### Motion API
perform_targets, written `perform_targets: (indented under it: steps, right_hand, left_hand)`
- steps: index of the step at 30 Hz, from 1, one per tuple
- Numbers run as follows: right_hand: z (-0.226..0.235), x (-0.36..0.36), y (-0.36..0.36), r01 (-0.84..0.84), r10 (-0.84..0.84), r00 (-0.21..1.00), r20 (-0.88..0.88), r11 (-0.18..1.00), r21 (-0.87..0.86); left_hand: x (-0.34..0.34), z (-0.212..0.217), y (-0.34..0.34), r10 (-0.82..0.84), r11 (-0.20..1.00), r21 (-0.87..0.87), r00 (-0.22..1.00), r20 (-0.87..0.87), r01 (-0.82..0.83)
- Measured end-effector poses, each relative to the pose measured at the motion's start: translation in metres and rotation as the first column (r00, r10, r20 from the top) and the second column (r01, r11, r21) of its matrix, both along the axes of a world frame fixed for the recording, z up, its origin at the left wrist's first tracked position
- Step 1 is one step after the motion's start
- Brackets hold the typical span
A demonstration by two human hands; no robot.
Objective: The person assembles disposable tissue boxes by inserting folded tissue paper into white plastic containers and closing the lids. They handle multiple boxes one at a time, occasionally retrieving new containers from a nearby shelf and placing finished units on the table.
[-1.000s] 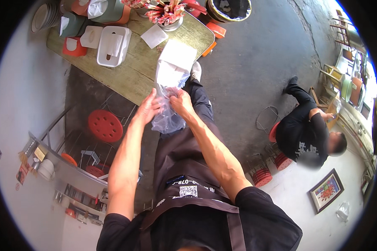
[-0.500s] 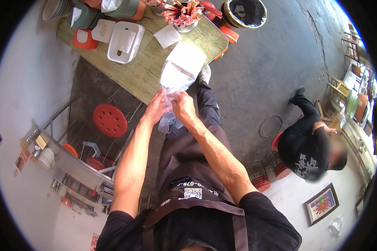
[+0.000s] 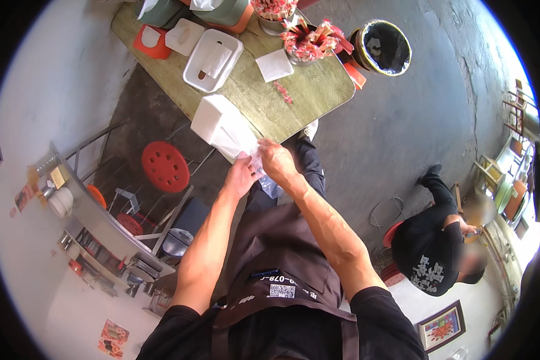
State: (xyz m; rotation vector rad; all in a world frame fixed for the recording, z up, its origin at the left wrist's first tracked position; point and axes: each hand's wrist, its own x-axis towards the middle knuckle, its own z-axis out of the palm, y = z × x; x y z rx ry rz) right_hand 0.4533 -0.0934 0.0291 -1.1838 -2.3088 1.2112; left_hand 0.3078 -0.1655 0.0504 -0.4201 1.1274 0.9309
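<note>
A white stack of paper napkins (image 3: 222, 126), partly in a clear plastic wrapper (image 3: 269, 187), is held over the near edge of the table. My left hand (image 3: 240, 177) pinches the wrapper at its lower left side. Close beside it, my right hand (image 3: 277, 163) is closed on the gathered wrapper at the right. The loose plastic end hangs below both hands. Farther off on the table stands a white tissue box (image 3: 233, 58) with a few tissues inside. A single white napkin (image 3: 275, 65) lies flat to its right.
The greenish table (image 3: 252, 90) also carries an orange-red box (image 3: 145, 48), a white lid (image 3: 185, 36), wrapped chopsticks (image 3: 309, 41) and a red wrapped packet (image 3: 282, 92). A lined bin (image 3: 385, 48) stands beyond. Red stools (image 3: 165, 167) are at left; a seated person (image 3: 426, 246) is at right.
The napkin stack has swung from pointing up and right to pointing up and left, uncovering the red packet on the table. Both hands keep their grip. The seated person's arm has shifted.
</note>
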Motion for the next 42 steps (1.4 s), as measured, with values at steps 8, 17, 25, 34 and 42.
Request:
perform_targets:
  steps: [8, 17, 25, 34, 42]
  right_hand:
    - [-0.042, 0.006, -0.016, -0.147, 0.078, 0.875, 0.479, 0.983, 0.108]
    - [-0.015, 0.036, -0.004, -0.169, 0.230, 0.878, 0.421, 0.970, -0.178]
    - [-0.018, 0.026, 0.008, 0.018, 0.033, 0.915, 0.402, 0.992, -0.124]
    - [-0.005, 0.043, 0.010, -0.008, 0.075, 0.985, 0.154, 0.920, -0.392]
    - [-0.018, 0.061, 0.114, 0.196, -0.133, 0.966, 0.221, 0.935, -0.297]
  left_hand:
    - [0.017, -0.036, 0.010, -0.117, 0.992, -0.044, 0.991, -0.062, 0.115]
    - [0.037, -0.066, 0.009, -0.289, 0.924, -0.334, 0.915, -0.282, 0.188]
    - [0.022, -0.064, 0.033, -0.156, 0.984, 0.069, 0.981, -0.112, 0.164]
    - [0.053, -0.044, 0.046, -0.188, 0.982, -0.048, 0.928, -0.322, 0.182]
    - [0.074, -0.052, 0.035, -0.158, 0.987, -0.121, 0.768, -0.621, 0.105]
